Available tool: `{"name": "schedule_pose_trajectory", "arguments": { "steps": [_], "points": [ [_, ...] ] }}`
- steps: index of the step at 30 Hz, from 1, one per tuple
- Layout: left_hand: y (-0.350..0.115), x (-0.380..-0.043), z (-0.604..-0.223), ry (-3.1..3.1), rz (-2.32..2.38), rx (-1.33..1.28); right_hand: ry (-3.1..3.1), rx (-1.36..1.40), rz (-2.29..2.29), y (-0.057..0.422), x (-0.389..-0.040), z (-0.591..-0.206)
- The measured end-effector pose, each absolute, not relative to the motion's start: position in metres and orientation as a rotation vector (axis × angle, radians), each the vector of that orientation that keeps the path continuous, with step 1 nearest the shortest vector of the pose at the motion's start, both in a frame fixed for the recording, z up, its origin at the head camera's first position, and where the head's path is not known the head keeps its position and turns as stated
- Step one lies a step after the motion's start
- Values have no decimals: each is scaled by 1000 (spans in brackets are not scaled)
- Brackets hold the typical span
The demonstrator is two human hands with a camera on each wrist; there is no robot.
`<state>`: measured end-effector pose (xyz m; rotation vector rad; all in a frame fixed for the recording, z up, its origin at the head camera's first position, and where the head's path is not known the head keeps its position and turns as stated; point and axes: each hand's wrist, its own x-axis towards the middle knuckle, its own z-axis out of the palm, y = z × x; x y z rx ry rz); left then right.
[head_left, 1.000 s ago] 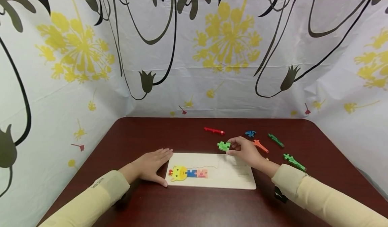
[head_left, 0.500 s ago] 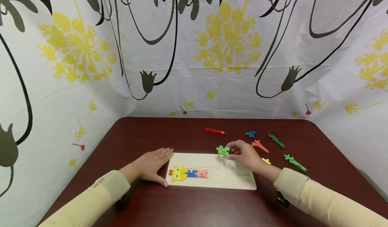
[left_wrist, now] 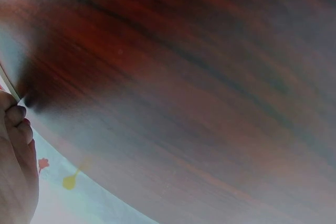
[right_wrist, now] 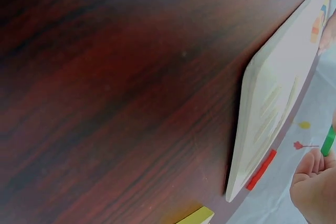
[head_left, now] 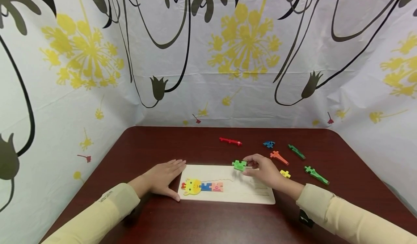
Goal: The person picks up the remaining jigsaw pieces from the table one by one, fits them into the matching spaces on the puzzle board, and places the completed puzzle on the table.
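Observation:
A green puzzle piece point(head_left: 239, 165) is pinched between the thumb and fingers of my right hand point(head_left: 264, 169), over the upper right part of the pale wooden puzzle board point(head_left: 228, 197). The right wrist view shows a green edge of that piece point(right_wrist: 328, 141) beside the curled fingers. At the board's left end, my left hand point(head_left: 164, 179) lies with straight fingers along the edge, thumb at the lower corner. Joined in the board are a yellow giraffe-head piece point(head_left: 192, 186), a blue piece point(head_left: 206, 186) and a pink piece point(head_left: 217, 186). Shallow outlines mark the board's right half.
Loose pieces lie behind and right of the board: a red one point(head_left: 230, 141), a blue one point(head_left: 269, 144), an orange one point(head_left: 279, 157), a yellow one point(head_left: 285, 174) and two green ones point(head_left: 296, 151). A patterned cloth point(head_left: 241, 102) hangs behind the dark table point(head_left: 208, 222).
My right hand has brought the green piece slightly toward me and left, from the board's far edge to over it. The yellow loose piece has come into view. The left hand stays put.

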<state>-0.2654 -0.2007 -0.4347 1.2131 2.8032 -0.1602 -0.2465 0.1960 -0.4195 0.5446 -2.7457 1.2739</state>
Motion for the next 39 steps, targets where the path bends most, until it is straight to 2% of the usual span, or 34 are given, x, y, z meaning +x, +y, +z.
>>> {"name": "schedule_pose_trajectory", "arguments": {
  "steps": [39],
  "points": [
    [-200,-264,-433,2795,-155,1223,-2710,722,1385,183,-221,-433]
  ]
}}
